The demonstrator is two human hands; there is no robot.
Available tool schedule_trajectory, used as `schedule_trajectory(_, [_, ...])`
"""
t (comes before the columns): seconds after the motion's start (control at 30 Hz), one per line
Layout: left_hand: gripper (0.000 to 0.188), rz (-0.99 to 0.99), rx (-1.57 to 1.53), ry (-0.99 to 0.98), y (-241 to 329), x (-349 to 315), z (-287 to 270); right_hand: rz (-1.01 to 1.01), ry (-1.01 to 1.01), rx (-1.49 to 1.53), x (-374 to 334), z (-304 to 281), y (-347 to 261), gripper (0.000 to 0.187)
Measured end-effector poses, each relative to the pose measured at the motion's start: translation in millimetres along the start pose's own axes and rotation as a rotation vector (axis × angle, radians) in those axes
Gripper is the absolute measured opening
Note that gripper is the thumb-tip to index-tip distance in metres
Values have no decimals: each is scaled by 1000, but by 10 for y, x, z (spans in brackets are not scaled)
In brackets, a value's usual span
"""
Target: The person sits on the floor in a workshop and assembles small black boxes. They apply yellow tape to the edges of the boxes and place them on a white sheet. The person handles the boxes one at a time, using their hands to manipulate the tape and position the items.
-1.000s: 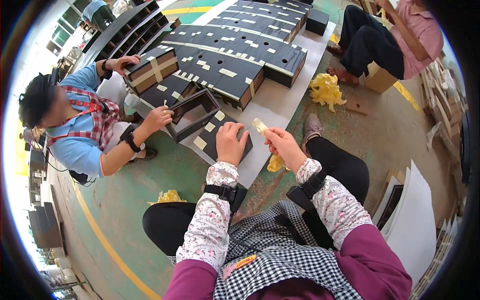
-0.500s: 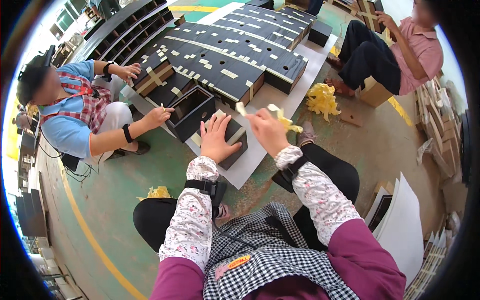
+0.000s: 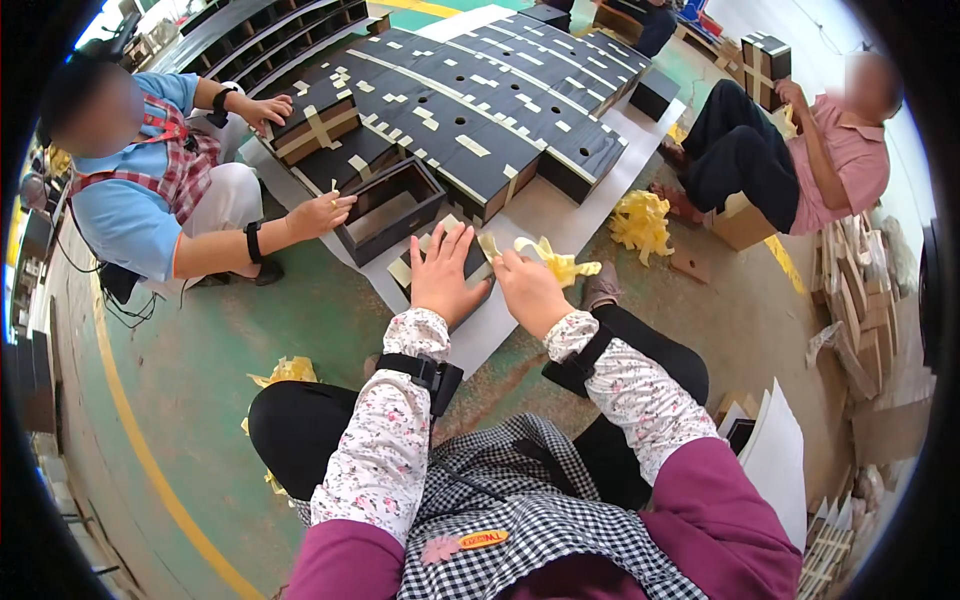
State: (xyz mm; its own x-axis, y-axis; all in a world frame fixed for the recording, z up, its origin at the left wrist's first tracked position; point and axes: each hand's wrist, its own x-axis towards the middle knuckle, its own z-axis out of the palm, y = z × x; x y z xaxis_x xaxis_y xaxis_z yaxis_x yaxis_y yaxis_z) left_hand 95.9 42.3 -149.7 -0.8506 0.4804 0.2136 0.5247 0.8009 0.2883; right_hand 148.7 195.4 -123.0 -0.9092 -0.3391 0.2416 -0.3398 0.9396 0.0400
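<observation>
My left hand [image 3: 440, 272] lies with fingers spread on top of a small black box [image 3: 478, 266], covering most of it. Pale tape [image 3: 399, 272] shows at the box's left edge. Close beside it, my right hand [image 3: 530, 292] pinches a short cream tape strip [image 3: 488, 246] at the box's far right corner; whether the strip touches the box I cannot tell. Crumpled yellow-and-cream tape strips [image 3: 562, 262] trail by the same hand. Just beyond my left hand stands an open black box frame [image 3: 392, 212], with a co-worker's fingers at its left side.
Black wooden boxes [image 3: 470, 105] dotted with tape pieces form a large block on white sheeting [image 3: 610, 190]. A co-worker [image 3: 140, 200] crouches at left; another person [image 3: 835, 160] sits at right holding a box. Yellow scrap [image 3: 640, 222] and cardboard pieces [image 3: 875, 320] lie at right.
My right hand has come down and closer to my left, bringing the tape strip to the box's corner. My left hand stays on the box. The whole view has shifted slightly.
</observation>
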Motion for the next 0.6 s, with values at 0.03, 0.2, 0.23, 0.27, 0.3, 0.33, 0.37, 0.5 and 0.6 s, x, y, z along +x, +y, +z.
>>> schedule_trajectory(0.03, [78,1,2,6,10,0,7,47,39,84,-30,16,-12,18])
schedule_trajectory(0.2, [78,10,26,-13,72,8,11,188,74,251,-179,14,-119,16])
schedule_trajectory(0.23, [78,8,28,-10,47,-18,-5,209,82,287,-202,6,-164,16])
schedule_trajectory(0.27, [78,8,21,-3,61,-27,3,229,87,314,-245,-13,-175,16])
schedule_trajectory(0.3, [79,-6,21,-2,61,-23,7,229,106,362,-280,-32,-196,18])
schedule_trajectory(0.33, [79,-19,20,-1,48,-21,6,230,125,411,-308,-47,-227,19])
schedule_trajectory(0.37, [79,-30,16,0,44,-15,13,232,143,456,-344,-58,-261,21])
schedule_trajectory(0.5, [85,-56,89,-66,45,37,24,355,110,684,-527,-74,-359,21])
schedule_trajectory(0.6, [91,102,-26,-160,-121,63,-106,416,103,799,-589,40,-285,19])
